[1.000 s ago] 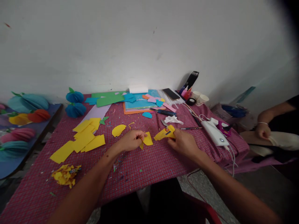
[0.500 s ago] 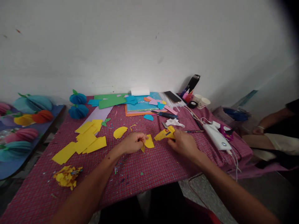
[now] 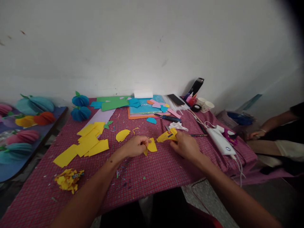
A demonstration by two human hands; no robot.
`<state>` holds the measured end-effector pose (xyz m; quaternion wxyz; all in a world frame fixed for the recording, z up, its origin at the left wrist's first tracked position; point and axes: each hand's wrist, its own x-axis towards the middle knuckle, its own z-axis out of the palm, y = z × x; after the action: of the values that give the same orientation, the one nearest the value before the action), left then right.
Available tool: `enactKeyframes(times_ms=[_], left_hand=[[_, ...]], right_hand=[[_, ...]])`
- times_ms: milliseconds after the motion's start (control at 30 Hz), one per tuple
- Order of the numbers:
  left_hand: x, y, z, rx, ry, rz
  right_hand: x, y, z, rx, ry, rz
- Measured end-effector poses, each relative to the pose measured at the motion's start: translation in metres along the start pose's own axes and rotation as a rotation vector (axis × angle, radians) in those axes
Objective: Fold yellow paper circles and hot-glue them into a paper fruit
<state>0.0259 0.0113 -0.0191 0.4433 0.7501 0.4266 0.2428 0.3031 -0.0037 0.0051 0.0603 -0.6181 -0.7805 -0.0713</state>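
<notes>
My left hand is closed in a pinch on a folded piece of yellow paper, part of which lies near the cloth. A yellow glue gun is gripped in my right hand, its nozzle pointing left toward that paper with a gap between. Behind my left hand lies a yellow half-round paper piece. Farther left, several yellow paper strips overlap in a loose pile. My fingers hide part of the held paper.
Crumpled yellow paper sits front left. Blue paper pumpkins stand back left. Behind my hands are a utility knife, tissue and coloured sheets. A white power bank with cables lies right; a person's arm shows beyond.
The view has shifted very slightly. Both hands keep their holds in nearly the same place; the other person's hand at the right has moved a little.
</notes>
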Motion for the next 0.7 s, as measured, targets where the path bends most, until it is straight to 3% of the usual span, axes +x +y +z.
enactKeyframes(times_ms=[167, 367, 567, 700], left_hand=[[0.0, 0.0, 0.001, -0.04, -0.006, -0.002], [-0.002, 0.003, -0.009, -0.182, -0.018, -0.021], [0.0, 0.005, -0.01, -0.486, 0.157, -0.149], [0.002, 0.012, 0.002, -0.65, 0.166, -0.282]], right_hand=[[-0.004, 0.006, 0.004, 0.092, 0.001, 0.029], [-0.015, 0.022, 0.009, 0.475, 0.05, 0.299], [-0.023, 0.045, 0.02, 0.621, 0.176, 0.452], [-0.027, 0.052, 0.03, 0.708, 0.236, 0.471]])
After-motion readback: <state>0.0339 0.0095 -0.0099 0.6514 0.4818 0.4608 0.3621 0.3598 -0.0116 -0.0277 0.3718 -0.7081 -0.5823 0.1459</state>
